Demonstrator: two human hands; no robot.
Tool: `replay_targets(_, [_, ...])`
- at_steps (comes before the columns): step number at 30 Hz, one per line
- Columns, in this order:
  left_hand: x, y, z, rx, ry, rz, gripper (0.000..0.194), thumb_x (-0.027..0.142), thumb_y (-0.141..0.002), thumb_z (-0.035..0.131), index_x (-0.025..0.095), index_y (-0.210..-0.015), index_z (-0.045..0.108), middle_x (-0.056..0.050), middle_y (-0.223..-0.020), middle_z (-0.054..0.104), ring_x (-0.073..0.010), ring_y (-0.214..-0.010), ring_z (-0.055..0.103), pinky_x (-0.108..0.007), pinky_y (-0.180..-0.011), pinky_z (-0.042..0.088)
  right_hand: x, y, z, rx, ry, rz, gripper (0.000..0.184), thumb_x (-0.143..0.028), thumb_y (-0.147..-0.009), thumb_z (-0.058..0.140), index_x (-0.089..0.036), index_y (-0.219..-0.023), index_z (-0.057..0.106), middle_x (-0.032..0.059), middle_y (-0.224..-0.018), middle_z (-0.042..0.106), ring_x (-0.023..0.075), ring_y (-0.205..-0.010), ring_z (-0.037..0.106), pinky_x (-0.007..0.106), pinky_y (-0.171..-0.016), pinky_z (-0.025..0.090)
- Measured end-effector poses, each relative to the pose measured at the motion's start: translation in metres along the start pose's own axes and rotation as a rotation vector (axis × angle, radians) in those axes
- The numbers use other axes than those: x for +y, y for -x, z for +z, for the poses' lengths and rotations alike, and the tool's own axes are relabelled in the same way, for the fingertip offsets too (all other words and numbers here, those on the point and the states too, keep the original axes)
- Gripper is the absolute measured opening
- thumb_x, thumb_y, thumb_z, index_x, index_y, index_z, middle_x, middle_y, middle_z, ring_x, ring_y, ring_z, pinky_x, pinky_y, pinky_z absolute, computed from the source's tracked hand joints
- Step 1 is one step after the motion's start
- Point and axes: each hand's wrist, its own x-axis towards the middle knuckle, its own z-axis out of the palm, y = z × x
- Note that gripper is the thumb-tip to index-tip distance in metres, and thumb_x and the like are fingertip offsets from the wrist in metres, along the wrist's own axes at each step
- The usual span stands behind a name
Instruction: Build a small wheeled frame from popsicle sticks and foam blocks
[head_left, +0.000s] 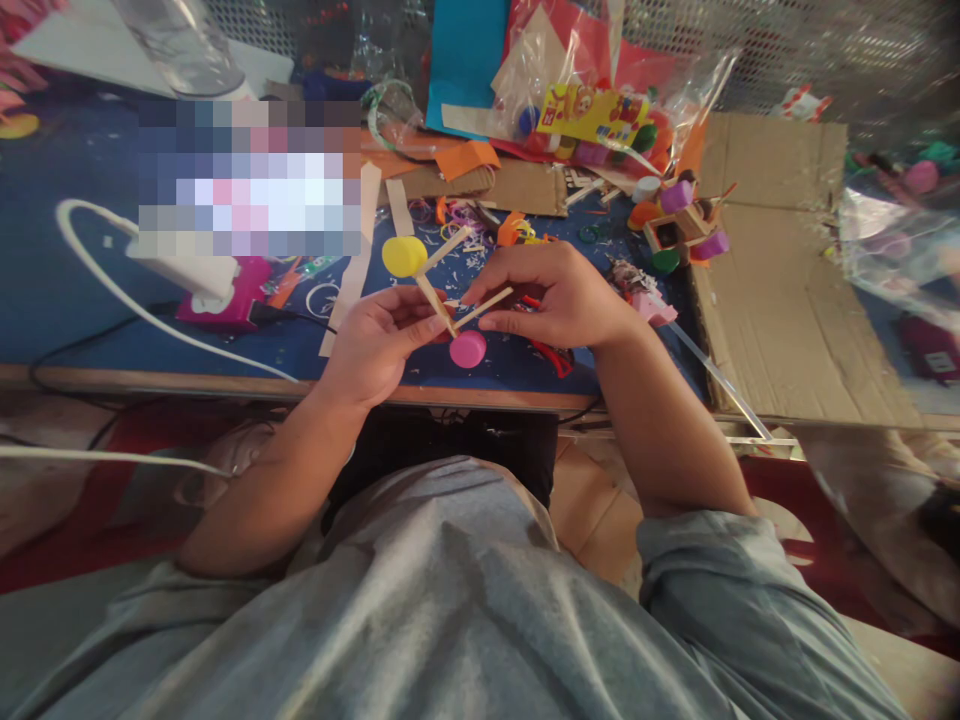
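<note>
A small frame of wooden sticks [433,298] is held above the table's front part, with a yellow disc [404,257] at its upper left end and a pink disc [468,349] at its lower end. My left hand [375,340] is closed, pinching the long stick between thumb and fingers. From the other side, my right hand [555,295] curls its thumb and forefinger around the short side stick near the pink disc. A red-handled tool [553,358] lies partly hidden beneath my right hand.
A small box model with coloured discs [679,228] stands right of my hands, beside a cardboard sheet [787,270]. A plastic bag of coloured pieces [592,120] lies behind. To the left are a white charger [184,265] with its cable and a pink power block [225,300].
</note>
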Motion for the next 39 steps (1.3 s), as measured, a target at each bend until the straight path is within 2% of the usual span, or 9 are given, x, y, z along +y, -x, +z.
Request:
replay_targets(3, [-0.001,0.000,0.000,0.004,0.007,0.004,0.049,0.046,-0.070,0.119,0.022,-0.105,0.092,-0.005,-0.099,0.090,-0.0179,-0.088,0.085,-0.030,-0.083,0.076,0.000,0.002,0.000,0.019,-0.057,0.080,0.040,-0.048,-0.102,0.092,-0.017,-0.128,0.087,0.0096,-0.114,0.086,0.0201,-0.094,0.080,0.030,-0.079,0.067])
replay_targets(6, [-0.003,0.000,-0.002,0.019,0.008,0.033,0.050,0.046,-0.071,0.118,0.023,-0.105,0.090,-0.003,-0.098,0.089,-0.0173,-0.087,0.084,-0.031,-0.085,0.075,0.003,0.004,-0.002,0.049,-0.091,0.133,0.060,-0.054,-0.095,0.099,-0.018,-0.140,0.082,0.0090,-0.119,0.081,0.0175,-0.088,0.077,0.031,-0.079,0.069])
replay_targets(11, [-0.009,-0.001,-0.003,0.074,0.003,0.102,0.052,0.045,-0.071,0.119,0.022,-0.105,0.087,-0.003,-0.099,0.088,-0.0183,-0.091,0.085,-0.032,-0.092,0.073,0.011,0.005,-0.002,0.116,-0.081,0.232,0.081,-0.068,-0.092,0.098,-0.026,-0.156,0.071,0.0074,-0.127,0.074,0.0148,-0.081,0.073,0.030,-0.072,0.065])
replay_targets(15, [-0.012,-0.001,-0.003,0.149,0.023,0.149,0.055,0.045,-0.068,0.119,0.023,-0.105,0.086,-0.003,-0.104,0.089,-0.0202,-0.100,0.086,-0.035,-0.101,0.071,0.014,0.003,0.002,0.171,-0.054,0.285,0.075,-0.081,-0.098,0.085,-0.025,-0.147,0.077,0.0080,-0.120,0.075,0.0156,-0.079,0.068,0.030,-0.066,0.061])
replay_targets(18, [-0.012,-0.002,-0.002,0.176,0.025,0.167,0.055,0.048,-0.068,0.119,0.024,-0.104,0.085,-0.003,-0.105,0.090,-0.0214,-0.102,0.086,-0.036,-0.103,0.071,0.013,0.001,0.007,0.147,-0.121,0.274,0.079,-0.090,-0.094,0.082,-0.020,-0.132,0.082,0.0101,-0.118,0.078,0.0166,-0.081,0.069,0.030,-0.065,0.060])
replay_targets(21, [-0.012,-0.003,-0.003,0.163,0.012,0.173,0.059,0.049,-0.067,0.119,0.024,-0.106,0.082,-0.004,-0.109,0.090,-0.0244,-0.106,0.087,-0.040,-0.108,0.070,0.011,-0.003,0.014,0.101,-0.078,0.254,0.077,-0.086,-0.088,0.091,-0.018,-0.122,0.085,0.0097,-0.112,0.080,0.0167,-0.081,0.070,0.029,-0.067,0.058])
replay_targets(25, [-0.012,-0.002,-0.002,0.182,0.014,0.152,0.054,0.047,-0.068,0.118,0.028,-0.104,0.083,-0.001,-0.109,0.090,-0.0238,-0.109,0.087,-0.041,-0.112,0.070,0.006,-0.008,0.021,0.084,0.037,0.227,0.060,-0.076,-0.094,0.091,-0.018,-0.109,0.085,0.0071,-0.103,0.082,0.0145,-0.074,0.062,0.030,-0.069,0.055])
replay_targets(30, [-0.010,-0.002,0.001,0.194,-0.008,0.132,0.057,0.049,-0.064,0.119,0.027,-0.101,0.081,-0.003,-0.109,0.090,-0.0261,-0.110,0.086,-0.044,-0.112,0.070,0.003,-0.010,0.025,0.096,0.050,0.211,0.048,-0.065,-0.097,0.088,-0.018,-0.108,0.085,0.0062,-0.101,0.080,0.0151,-0.074,0.060,0.031,-0.070,0.053])
replay_targets(39, [-0.004,-0.003,-0.003,0.188,0.131,0.091,0.065,0.033,-0.066,0.117,0.025,-0.117,0.078,-0.003,-0.117,0.090,-0.0204,-0.110,0.087,-0.030,-0.104,0.070,0.010,-0.009,0.021,0.241,0.062,0.321,0.057,-0.075,-0.095,0.087,-0.020,-0.108,0.084,0.0062,-0.099,0.078,0.0177,-0.076,0.061,0.035,-0.070,0.051])
